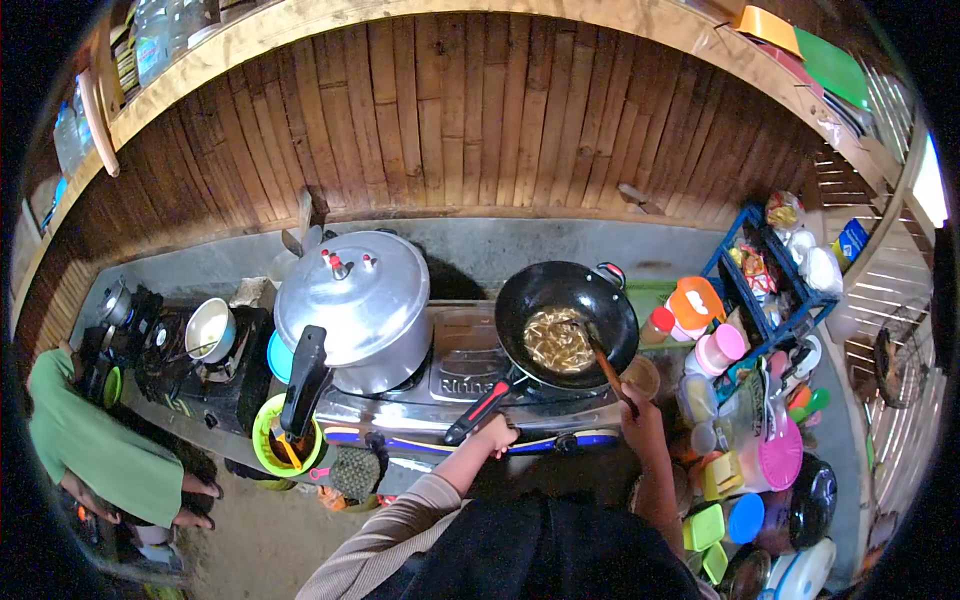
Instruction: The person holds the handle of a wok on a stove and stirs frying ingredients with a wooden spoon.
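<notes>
A black wok (517, 300) stands on the right burner of the Rinnai stove (470, 360), with pale brown strips of food (557, 341) in its middle. My right hand (640, 408) is closed round the end of a wooden spatula (607, 368), whose tip rests in the food. Just below the wok's black and red handle (477, 412) is my left hand (494, 437), its fingers curled near the stove's front edge. Whether anything is inside those fingers is hidden. On the left burner sits a large silver pressure cooker (352, 300) with its lid on.
A lime green bowl (262, 437) with utensils stands left of the stove. Farther left are a white pot (210, 325) on another stove and a person in green (95, 440). A blue rack (770, 320), a pink-lidded container (780, 455) and several other containers crowd the right.
</notes>
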The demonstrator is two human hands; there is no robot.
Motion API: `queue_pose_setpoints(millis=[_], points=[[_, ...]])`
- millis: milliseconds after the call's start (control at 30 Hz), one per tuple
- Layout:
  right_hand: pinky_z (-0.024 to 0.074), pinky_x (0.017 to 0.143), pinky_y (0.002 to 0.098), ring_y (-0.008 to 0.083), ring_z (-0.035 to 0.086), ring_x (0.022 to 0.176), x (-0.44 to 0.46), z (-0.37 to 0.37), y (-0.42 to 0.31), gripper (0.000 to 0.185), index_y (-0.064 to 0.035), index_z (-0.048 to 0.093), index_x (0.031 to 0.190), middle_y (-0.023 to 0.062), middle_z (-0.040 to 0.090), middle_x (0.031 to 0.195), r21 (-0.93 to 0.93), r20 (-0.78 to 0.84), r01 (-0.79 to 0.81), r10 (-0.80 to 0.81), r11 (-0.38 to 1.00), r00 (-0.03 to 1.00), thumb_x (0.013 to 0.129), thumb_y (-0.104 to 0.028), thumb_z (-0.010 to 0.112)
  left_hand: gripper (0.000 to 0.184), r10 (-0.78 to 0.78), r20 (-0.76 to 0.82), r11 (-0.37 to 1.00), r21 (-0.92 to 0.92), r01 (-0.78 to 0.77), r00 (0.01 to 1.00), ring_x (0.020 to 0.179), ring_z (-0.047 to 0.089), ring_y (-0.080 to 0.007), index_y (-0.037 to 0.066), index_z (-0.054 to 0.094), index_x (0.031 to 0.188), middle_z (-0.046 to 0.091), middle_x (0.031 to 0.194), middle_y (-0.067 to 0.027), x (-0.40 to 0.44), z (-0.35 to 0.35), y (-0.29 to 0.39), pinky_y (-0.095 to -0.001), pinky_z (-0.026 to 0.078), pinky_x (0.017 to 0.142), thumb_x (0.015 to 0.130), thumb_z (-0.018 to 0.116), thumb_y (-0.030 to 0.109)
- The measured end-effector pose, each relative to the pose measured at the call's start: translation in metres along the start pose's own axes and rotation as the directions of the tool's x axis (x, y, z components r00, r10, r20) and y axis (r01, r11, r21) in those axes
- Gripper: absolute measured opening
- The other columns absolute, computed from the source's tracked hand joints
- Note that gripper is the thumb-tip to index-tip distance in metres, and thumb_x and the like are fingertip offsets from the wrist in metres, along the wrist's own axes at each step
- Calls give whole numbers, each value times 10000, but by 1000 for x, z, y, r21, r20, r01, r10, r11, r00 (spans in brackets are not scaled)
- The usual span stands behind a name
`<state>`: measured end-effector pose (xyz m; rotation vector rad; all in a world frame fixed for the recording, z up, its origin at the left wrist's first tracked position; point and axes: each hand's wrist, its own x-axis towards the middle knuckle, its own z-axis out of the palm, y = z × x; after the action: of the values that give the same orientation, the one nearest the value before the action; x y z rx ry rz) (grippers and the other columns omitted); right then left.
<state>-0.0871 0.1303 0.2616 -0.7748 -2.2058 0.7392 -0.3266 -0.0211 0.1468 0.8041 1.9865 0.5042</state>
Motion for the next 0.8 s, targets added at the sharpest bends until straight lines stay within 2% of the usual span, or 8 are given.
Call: queue_pose_setpoints(millis=[67,133,233,467,567,667,733,800], points=[[492,818,339,335,634,983,4,4,1,332,-23,582,1170,234,626,1068,-44,-9,31,-31,999,999,837,-29,590,370,-12,3,1000,15,12,1000,414,589,-171,7,593,612,608,541,-87,3,2,-2,-309,488,401,818,532,309],[486,848,358,351,626,991,6,9,3,330,-27,581,1170,231,630,1055,18,25,-97,97,995,995,841,-51,595,335,-5,8,999,-36,5,1000,402,578,-182,0,591,640,597,542,-92,20,10,-15,-323,484,391,817,525,277],[478,864,364,342,625,992,9,8,-7,319,-17,582,1162,223,638,1039,-14,32,-152,153,988,988,847,-69,593,291,-4,20,993,-116,6,1000,380,552,-195,-17,578,684,570,541,-104,25,15,-19,-340,467,368,814,519,235],[474,878,360,329,617,1021,12,15,-2,305,-14,593,1144,222,637,1046,9,17,-86,86,996,996,845,-72,593,296,-2,-2,990,-141,1,1000,378,544,-199,-34,568,727,563,547,-109,22,14,-18,-337,459,352,814,524,245],[496,805,383,372,638,928,8,16,3,309,-62,585,1161,239,639,997,-14,-73,12,-13,1000,997,854,-88,599,299,5,8,991,-131,-4,1000,380,547,-199,-37,566,734,565,546,-108,30,18,-24,-337,464,354,815,526,249],[499,795,384,380,634,931,0,10,8,307,-63,592,1155,237,642,996,-69,-44,-41,38,997,998,851,-97,607,307,-6,2,992,-129,6,1000,383,552,-203,-40,562,730,566,542,-107,15,10,-13,-337,469,358,817,532,253],[458,910,351,332,591,1074,-4,0,1,303,-2,596,1137,223,615,1113,31,13,-169,169,985,986,838,-43,590,313,-7,4,991,-133,7,1000,387,556,-205,-42,561,724,570,543,-109,12,9,-10,-339,471,360,819,536,255],[456,911,350,328,591,1077,-8,-8,-6,304,-2,595,1139,225,614,1115,28,14,-194,194,981,981,839,-46,591,319,-8,10,991,-134,9,1000,390,561,-207,-44,560,718,575,545,-110,14,9,-12,-341,473,362,821,540,257]])
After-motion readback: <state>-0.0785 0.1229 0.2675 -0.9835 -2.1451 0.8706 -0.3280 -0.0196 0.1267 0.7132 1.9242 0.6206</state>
